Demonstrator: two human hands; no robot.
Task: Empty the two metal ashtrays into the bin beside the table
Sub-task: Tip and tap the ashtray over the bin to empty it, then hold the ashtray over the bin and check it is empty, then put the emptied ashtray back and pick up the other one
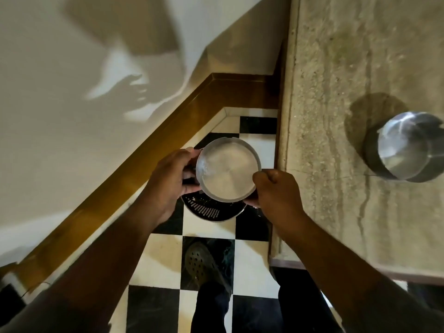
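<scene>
Just below the middle of the frame, both hands hold one metal ashtray [228,170] over the dark perforated bin [211,210] that stands on the checkered floor [206,227]. The left hand [173,179] grasps its left rim, fingers curled under the wall; the right hand [276,191] pinches the lower right rim. The ashtray is clear of the bench [360,92], which fills the right side of the frame, and it covers most of the bin's mouth, so only the bin's lower edge shows

The ashtray is round, so it has no real long axis; its short axis runs almost straight at the camera. Whether its pale, faintly ringed face is the inside or the underside I cannot tell, so whether it has been tipped yet is unclear

Risks, as I judge them: the ashtray looks nearly as wide as the bin's opening, so a tilt toward the lower left could send ash past the rim onto the floor tiles or the shoe [201,263] below. The right hand's hold is only a pinch on smooth metal, and a shake could slip it, dropping the ashtray into the bin

The second ashtray [406,150] sits at the right edge of the frame on the bench, seemingly tilted, not yet dealt with
</scene>
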